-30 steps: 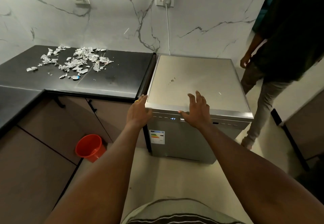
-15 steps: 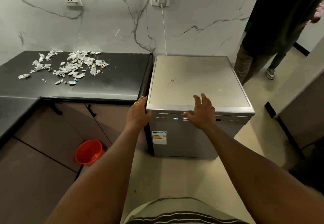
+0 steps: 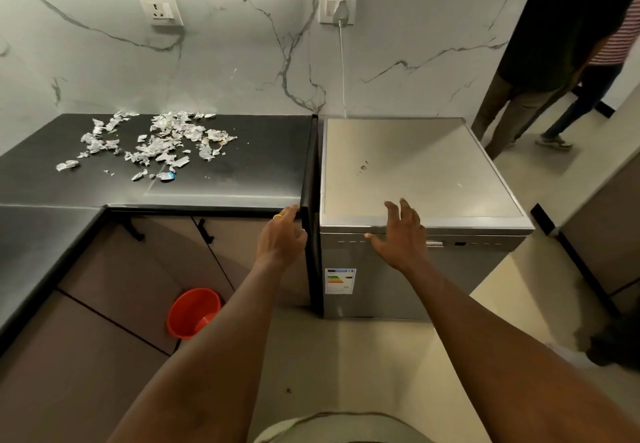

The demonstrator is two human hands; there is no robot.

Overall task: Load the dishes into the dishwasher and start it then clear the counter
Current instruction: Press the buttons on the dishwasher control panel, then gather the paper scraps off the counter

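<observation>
At nine o'clock in the view lies the dark L-shaped surface (image 3: pixel 249 169). A heap of crumpled foil scraps (image 3: pixel 162 141) sits on it toward ten o'clock, well apart from its right end. On the marble wall above them is an empty wall socket (image 3: pixel 161 9). Below the surface, at seven o'clock, a red bucket (image 3: pixel 194 311) stands on the floor just beside the cabinet fronts.

The left hand (image 3: pixel 282 238) reaches forward near the middle of the view. Its fingers are pressed together and fairly straight, with a ring (image 3: pixel 277 216) on one. The fingertips lie at the front corner of the surface, against the dark end panel that separates it from the dishwasher (image 3: pixel 415 162). Whether they grip anything cannot be told.

The dishwasher stands on the floor at one o'clock from that hand, touching the end panel, its door closed and its flat grey top bare but for a few small marks. An energy label (image 3: pixel 340 281) is stuck on the door's upper left. A white cord (image 3: pixel 343 68) runs from behind the dishwasher up the wall to a plug (image 3: pixel 339 9) at twelve o'clock.

The right hand (image 3: pixel 398 234) is spread. Its fingers are fanned over the front edge of the dishwasher's top, and the thumb points left across the control strip.

At two o'clock, two people (image 3: pixel 540 61) stand on the floor beyond the dishwasher.
</observation>
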